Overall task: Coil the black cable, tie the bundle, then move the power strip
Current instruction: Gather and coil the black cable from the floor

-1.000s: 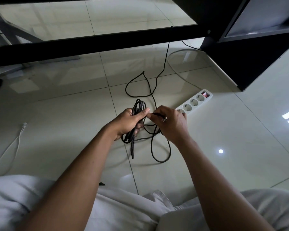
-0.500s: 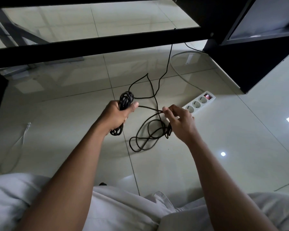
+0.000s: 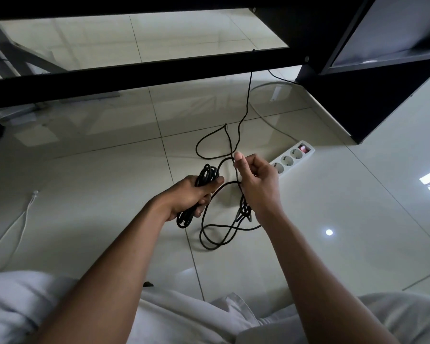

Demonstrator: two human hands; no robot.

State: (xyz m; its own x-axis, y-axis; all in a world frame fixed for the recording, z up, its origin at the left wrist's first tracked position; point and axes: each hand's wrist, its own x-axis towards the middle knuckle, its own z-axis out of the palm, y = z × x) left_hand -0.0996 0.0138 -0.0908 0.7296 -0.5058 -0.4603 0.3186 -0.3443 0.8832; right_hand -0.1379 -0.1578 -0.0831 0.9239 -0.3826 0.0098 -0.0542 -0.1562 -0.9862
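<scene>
The left hand (image 3: 191,197) holds the cable (image 3: 206,176), coiled, left of the right hand (image 3: 257,187) pinching its strand. Loose loops lie on the floor (image 3: 97,182) before both; the power strip (image 3: 294,155) lies behind the right hand.

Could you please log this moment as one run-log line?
stage: coiling | left hand: holds coiled bundle | right hand: pinches loose black cable | power strip: on floor

Bare left forearm (image 3: 114,254), bare right forearm (image 3: 305,254), pale white-grey garment (image 3: 184,316) across the lap, creased, possibly loose trousers, edges blurred
</scene>
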